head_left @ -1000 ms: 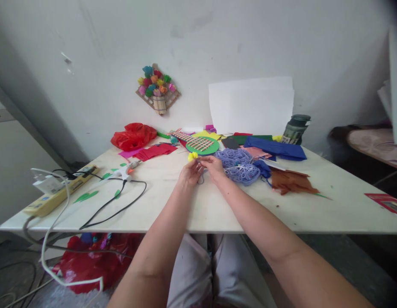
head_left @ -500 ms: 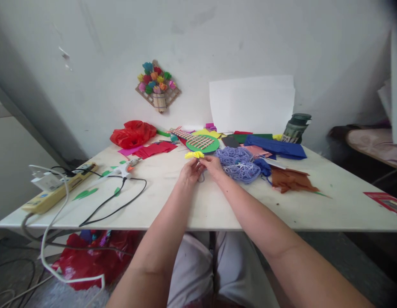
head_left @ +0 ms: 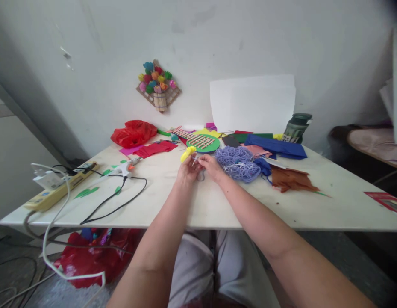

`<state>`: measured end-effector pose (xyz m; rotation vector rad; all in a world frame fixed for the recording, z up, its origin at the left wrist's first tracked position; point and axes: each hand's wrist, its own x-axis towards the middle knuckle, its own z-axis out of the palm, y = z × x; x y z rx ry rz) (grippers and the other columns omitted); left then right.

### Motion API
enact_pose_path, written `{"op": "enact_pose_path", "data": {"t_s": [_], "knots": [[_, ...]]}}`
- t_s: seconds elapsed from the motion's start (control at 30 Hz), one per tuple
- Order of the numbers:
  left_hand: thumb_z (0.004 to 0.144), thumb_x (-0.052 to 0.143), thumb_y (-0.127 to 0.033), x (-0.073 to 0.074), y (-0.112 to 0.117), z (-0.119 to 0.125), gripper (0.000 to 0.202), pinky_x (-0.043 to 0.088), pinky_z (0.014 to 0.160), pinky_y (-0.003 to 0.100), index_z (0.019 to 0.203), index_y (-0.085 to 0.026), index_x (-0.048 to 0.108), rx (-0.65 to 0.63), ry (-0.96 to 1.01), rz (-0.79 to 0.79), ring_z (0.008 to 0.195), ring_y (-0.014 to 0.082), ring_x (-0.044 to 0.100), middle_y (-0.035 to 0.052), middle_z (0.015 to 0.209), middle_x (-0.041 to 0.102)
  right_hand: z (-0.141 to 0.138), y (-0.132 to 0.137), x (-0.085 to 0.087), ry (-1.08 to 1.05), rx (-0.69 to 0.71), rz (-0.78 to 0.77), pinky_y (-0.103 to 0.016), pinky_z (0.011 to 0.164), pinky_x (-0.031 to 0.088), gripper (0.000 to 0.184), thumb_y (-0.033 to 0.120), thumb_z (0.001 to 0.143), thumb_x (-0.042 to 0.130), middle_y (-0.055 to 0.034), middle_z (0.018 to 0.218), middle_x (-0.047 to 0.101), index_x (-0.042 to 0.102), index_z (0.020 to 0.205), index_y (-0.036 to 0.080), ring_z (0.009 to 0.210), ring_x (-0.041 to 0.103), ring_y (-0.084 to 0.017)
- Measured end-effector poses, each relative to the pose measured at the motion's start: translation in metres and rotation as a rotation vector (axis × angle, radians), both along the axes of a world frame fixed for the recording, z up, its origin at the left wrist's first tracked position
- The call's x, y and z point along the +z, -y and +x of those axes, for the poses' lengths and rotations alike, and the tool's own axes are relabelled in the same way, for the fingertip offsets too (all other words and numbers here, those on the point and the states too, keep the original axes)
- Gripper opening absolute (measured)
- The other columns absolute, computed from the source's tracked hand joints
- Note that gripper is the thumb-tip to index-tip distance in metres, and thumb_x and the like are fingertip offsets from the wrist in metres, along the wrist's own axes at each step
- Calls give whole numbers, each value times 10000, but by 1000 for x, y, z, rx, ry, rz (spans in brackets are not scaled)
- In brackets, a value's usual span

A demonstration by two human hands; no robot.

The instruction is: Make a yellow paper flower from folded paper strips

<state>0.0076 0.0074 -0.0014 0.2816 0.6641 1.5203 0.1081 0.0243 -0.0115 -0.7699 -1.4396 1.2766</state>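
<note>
My left hand [head_left: 188, 170] is closed on a yellow paper flower [head_left: 187, 153], whose ruffled top tilts to the left above the fingers. Close beside it, my right hand [head_left: 210, 167] pinches a thin piece of yarn [head_left: 201, 176] at the flower's base; a loose loop of it hangs between the hands. Both hands are just above the table's middle. Right of them lies a tangled heap of lavender yarn [head_left: 238, 164]. Behind the hands is a green disc [head_left: 211, 146] with a woven stick lattice [head_left: 200, 139] on it.
At left are a glue gun [head_left: 125, 168], a power strip [head_left: 57, 188] with cords, and green paper leaves [head_left: 86, 192]. Red paper [head_left: 156, 149] and a red bag [head_left: 134, 133] lie behind. Brown paper [head_left: 292, 179], blue paper [head_left: 275, 146] and a dark green bottle [head_left: 296, 128] stand or lie at right.
The yellow flower has turned from lying sideways over both hands to tilting left over my left hand. My right fingers have drawn slightly away from it.
</note>
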Motion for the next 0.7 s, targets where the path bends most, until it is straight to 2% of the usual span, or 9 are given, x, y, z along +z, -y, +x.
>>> {"op": "enact_pose_path", "data": {"t_s": [0.13,0.2,0.3,0.37,0.43,0.5,0.57,0.63,0.7], "knots": [[817,462,-141,1,-2,-6,109,485,593,206,852,-150,565,62,30,27,589,90,589,7,657,616,5,8,5,255,126,107,-199,446,356,85,234,666,520,49,481,522,515,623,160,399,419,-67],[806,474,-115,2,-2,-9,83,493,629,207,810,-144,551,111,39,60,532,67,564,-19,585,571,8,9,8,420,111,189,-200,451,352,120,246,683,511,46,446,508,529,608,155,388,414,-70],[802,472,-99,3,-1,-12,80,494,607,199,766,-135,534,124,15,62,412,31,471,-51,500,483,17,5,17,626,-194,295,-222,572,411,173,276,737,468,11,541,575,588,697,158,541,531,-109],[797,487,-110,3,0,-12,66,457,507,159,754,-132,532,87,-10,41,344,9,378,-66,470,424,28,1,25,800,-516,310,-266,694,421,217,289,766,439,-28,754,645,615,838,184,749,575,-153],[790,503,-118,3,0,-12,52,362,393,114,749,-131,531,43,-24,33,305,-9,280,-76,457,377,43,-5,32,1003,-719,304,-341,821,387,262,320,763,459,-64,987,624,605,950,209,977,521,-214],[791,505,-125,2,0,-12,53,244,322,100,743,-129,525,-5,-28,48,294,-15,219,-79,452,346,58,-9,35,1193,-802,273,-433,924,300,434,395,707,540,-99,1201,513,544,1102,214,1127,413,-278],[798,498,-137,2,0,-12,64,154,295,107,738,-123,518,-50,-37,72,295,-12,203,-77,451,330,71,-13,33,1337,-791,131,-507,932,256,629,457,649,593,-131,1319,389,460,1211,208,1191,326,-338],[797,501,-147,2,1,-11,66,105,291,116,741,-117,516,-83,-64,85,298,-10,198,-75,452,326,78,-16,29,1387,-728,37,-480,889,314,550,381,670,584,-143,1232,469,489,1179,193,1147,377,-333],[783,521,-158,1,1,-11,56,90,293,119,750,-113,518,-97,-96,90,301,-10,193,-74,457,330,81,-16,28,1341,-767,71,-392,821,376,358,241,715,510,-138,1094,553,563,1063,175,1077,448,-290]]}}
